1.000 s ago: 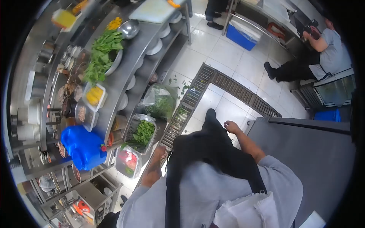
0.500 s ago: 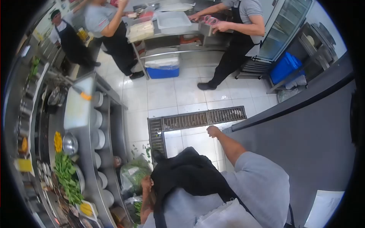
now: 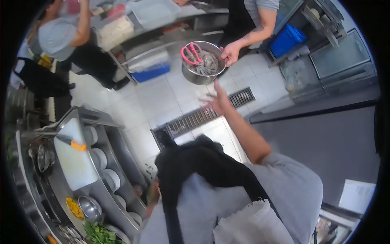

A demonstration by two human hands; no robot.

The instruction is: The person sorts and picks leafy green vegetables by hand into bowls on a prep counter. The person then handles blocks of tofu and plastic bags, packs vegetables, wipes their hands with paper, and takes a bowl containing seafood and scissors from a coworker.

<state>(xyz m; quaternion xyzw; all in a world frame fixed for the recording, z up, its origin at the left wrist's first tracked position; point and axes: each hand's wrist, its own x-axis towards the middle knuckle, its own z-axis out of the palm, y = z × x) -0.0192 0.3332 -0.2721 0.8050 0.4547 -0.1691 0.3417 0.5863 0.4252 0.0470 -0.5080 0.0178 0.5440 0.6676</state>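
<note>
My right hand (image 3: 217, 99) is stretched forward, empty, its fingers spread just below a steel pot (image 3: 195, 76). I cannot tell whether a fingertip touches the pot. A co-worker's hand (image 3: 231, 53) grips the pot's right rim. Inside lie grey, glossy pieces (image 3: 209, 63), perhaps shrimp, and a pair of scissors (image 3: 191, 54) with pinkish-red handles. Low beside my black apron (image 3: 199, 158) is my left hand (image 3: 153, 192), mostly hidden and blurred, near the shelf of white bowls (image 3: 110, 179); its fingers do not show.
On the counter to the left are a white cutting board (image 3: 77, 162), an orange-handled knife (image 3: 77, 145), a steel bowl (image 3: 89, 208) and leafy greens (image 3: 99, 233). A floor drain (image 3: 191, 124) crosses the tiles. A grey panel (image 3: 317, 142) stands right. Two other people work at the back left.
The co-worker has brought the pot with the scissors from the back table towards me. My right hand has gone from closed to spread and reached forward. My view has turned; the bag of greens is out of sight.
</note>
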